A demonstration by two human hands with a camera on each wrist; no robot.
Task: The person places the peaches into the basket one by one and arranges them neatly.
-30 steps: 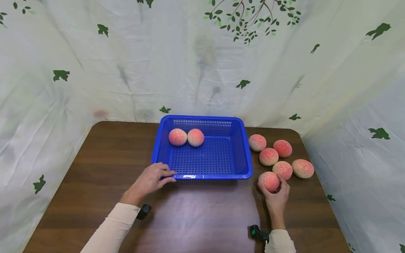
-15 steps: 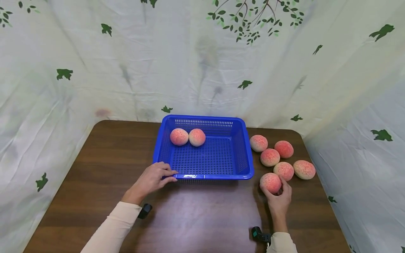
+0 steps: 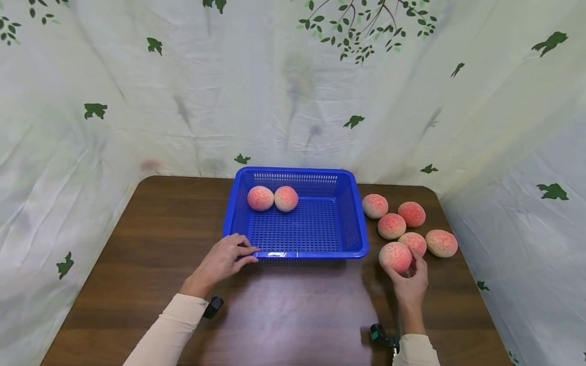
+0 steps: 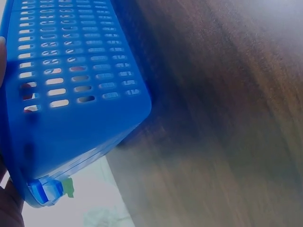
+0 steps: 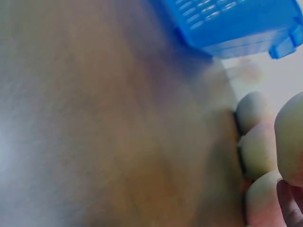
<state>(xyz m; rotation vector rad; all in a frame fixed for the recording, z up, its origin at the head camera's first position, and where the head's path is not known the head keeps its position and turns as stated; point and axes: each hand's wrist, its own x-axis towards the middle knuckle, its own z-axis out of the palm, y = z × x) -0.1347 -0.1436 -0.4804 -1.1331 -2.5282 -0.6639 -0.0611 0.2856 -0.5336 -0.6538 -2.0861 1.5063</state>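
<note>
Pinching a peach at four o'clock from the basket, the right hand should squeeze lightly, the left hand gripping the eight-o'clock rim.

Your blue rectangular plastic basket looks smooth and glossy, your round pink-and-cream peaches matt; your brown wood-grained desk shines softly, the white leaf-printed cloth looks wrinkled.

Vs. the earlier head frames, I see the right-hand grip has raised the held peach slightly off the tabletop, now overlapping the neighbouring peach more.
</note>
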